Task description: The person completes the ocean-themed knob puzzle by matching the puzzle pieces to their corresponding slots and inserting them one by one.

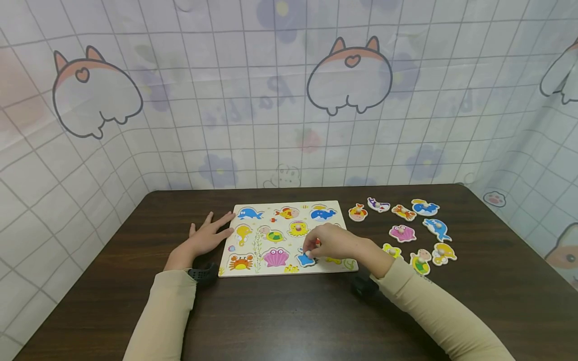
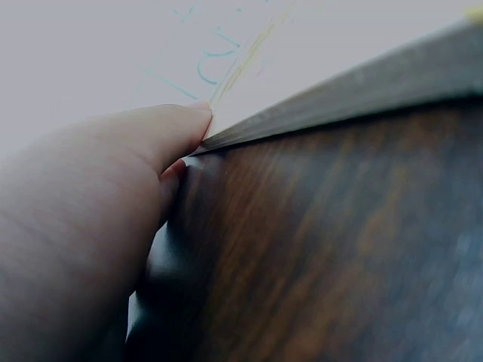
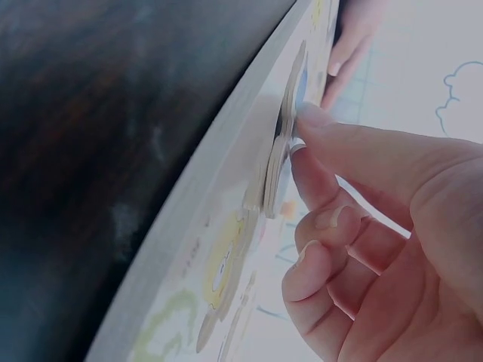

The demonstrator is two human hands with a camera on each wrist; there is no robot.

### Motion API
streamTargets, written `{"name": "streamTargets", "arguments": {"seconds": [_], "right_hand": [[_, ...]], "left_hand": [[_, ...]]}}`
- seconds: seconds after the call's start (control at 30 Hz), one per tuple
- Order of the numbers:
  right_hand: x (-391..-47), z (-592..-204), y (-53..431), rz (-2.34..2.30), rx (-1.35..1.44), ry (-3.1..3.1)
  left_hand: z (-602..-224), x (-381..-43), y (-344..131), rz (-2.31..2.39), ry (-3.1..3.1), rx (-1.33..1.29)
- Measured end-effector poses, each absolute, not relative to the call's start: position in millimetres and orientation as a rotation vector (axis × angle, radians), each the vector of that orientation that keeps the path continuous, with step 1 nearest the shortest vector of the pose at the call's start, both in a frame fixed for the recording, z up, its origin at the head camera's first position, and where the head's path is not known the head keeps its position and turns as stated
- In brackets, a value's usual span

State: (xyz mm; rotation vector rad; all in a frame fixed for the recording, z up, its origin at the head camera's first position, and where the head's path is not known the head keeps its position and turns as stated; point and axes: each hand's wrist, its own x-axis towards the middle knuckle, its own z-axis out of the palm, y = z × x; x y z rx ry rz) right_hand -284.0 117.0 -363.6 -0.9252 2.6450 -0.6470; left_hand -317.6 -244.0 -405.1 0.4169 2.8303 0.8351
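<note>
On the table lies a cream wooden puzzle board [image 1: 266, 271] printed with sea animals. My right hand [image 1: 333, 243] pinches a blue puzzle piece [image 1: 305, 260] by its knob, over the board's lower right part. In the right wrist view, thumb and index finger meet at the piece while the other fingers curl in; the piece sits slightly tilted close to the board's surface. My left hand [image 1: 205, 239] has its fingers spread, fingertips at the board's left edge. A yellow octopus piece [image 1: 298, 229] with a knob sits in the board above the blue piece.
Several loose knobbed pieces lie right of the board, among them a pink shell [image 1: 402, 233], a crab [image 1: 404, 212], a dolphin [image 1: 436, 229] and a turtle [image 1: 420, 261]. The dark wooden table [image 1: 280, 321] ends at a patterned curtain [image 1: 271, 125] behind.
</note>
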Motion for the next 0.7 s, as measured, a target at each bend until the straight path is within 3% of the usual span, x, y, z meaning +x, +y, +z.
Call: {"name": "streamTargets", "arguments": {"seconds": [0.7], "right_hand": [[-284.8,-362.3,117.9,-0.685,-0.918,2.663]], "left_hand": [[-406.4,-319.5,-244.6,0.830,2.825,0.408]]}}
